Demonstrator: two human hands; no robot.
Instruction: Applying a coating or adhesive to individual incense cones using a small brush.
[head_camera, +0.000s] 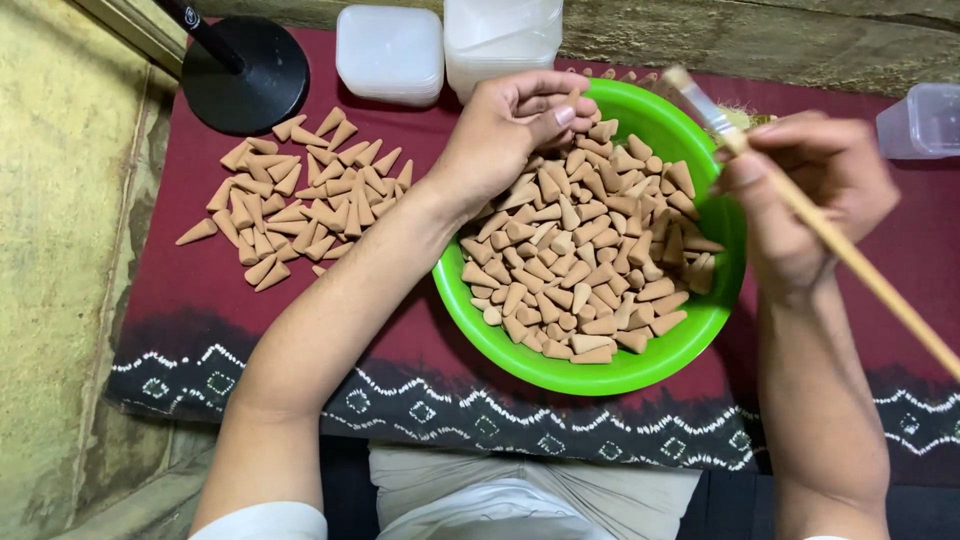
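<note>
Left hand fingers pinching a tan cone over green bowl, right hand fingers gripping brush

Single head-worn view, straight down, close over green bowl on maroon cloth.

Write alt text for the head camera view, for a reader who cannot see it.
A person's left hand pinches one tan cone over a green bowl heaped with cones, while the right hand holds a wooden-handled brush. More loose cones lie on the maroon cloth at left, near white plastic containers.
</note>
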